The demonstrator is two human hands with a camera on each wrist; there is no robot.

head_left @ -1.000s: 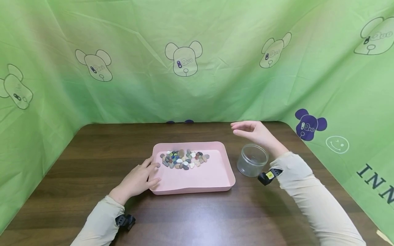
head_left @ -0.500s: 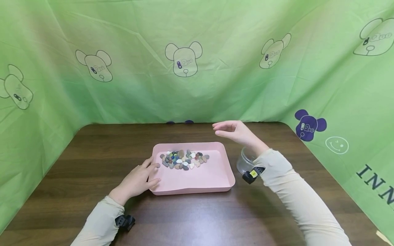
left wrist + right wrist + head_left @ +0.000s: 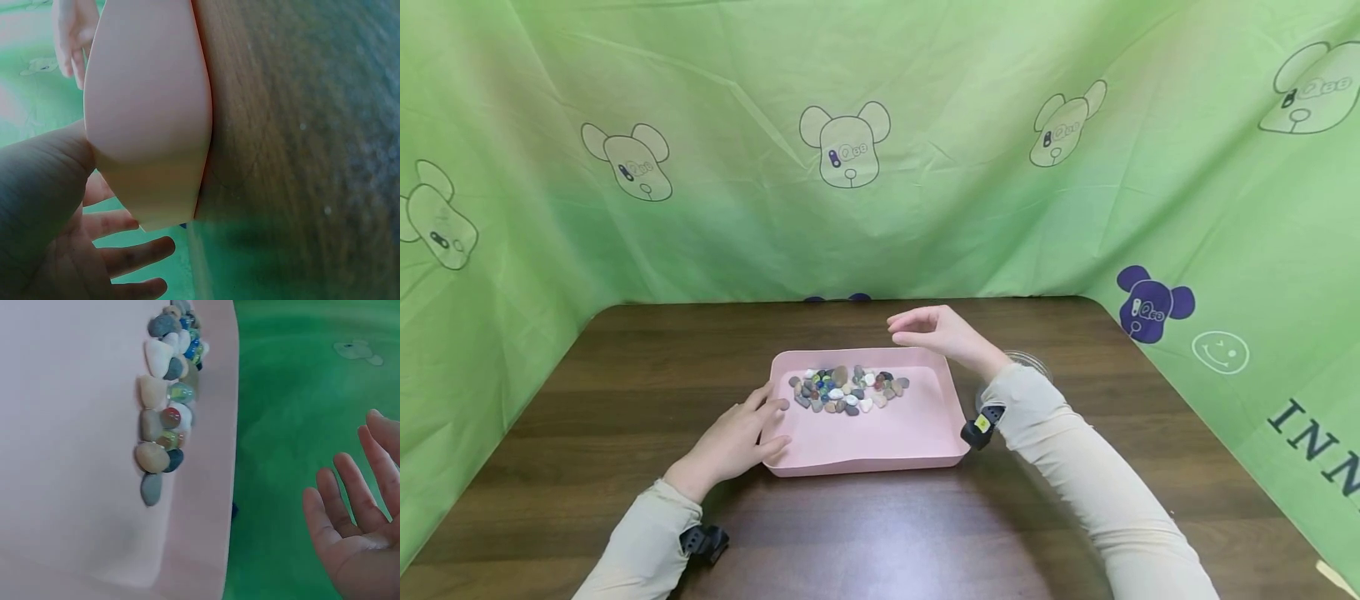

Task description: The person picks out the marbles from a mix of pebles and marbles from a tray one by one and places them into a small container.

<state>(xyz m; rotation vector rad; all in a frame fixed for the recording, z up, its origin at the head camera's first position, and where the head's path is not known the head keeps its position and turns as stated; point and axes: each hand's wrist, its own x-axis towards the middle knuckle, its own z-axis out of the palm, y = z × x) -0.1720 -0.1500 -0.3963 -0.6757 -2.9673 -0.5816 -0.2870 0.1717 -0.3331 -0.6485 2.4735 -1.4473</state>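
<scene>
A pink tray (image 3: pixel 910 437) lies on the table with pebbles and glass marbles (image 3: pixel 153 456) heaped along its far side. My left hand (image 3: pixel 732 439) rests on the tray's left rim. In the left wrist view the fingers (image 3: pixel 140 256) of that hand look fairly straight, beside the tray's end wall. Above the tray's far right corner hovers my right hand (image 3: pixel 946 339), thumb and fingers apart, palm bare in the right wrist view. Behind the right forearm, a clear round jar (image 3: pixel 1033 365) is mostly hidden.
Brown wooden table (image 3: pixel 647 383) surrounds the tray. A green cloth (image 3: pixel 737 233) printed with bear heads hangs behind the table and along both sides. A black camera (image 3: pixel 981 427) is strapped at the right wrist, above the tray's right edge.
My right hand has swept left from beyond the jar to above the tray's far right corner, its forearm now covering most of the jar. My left hand and the stones have stayed put.
</scene>
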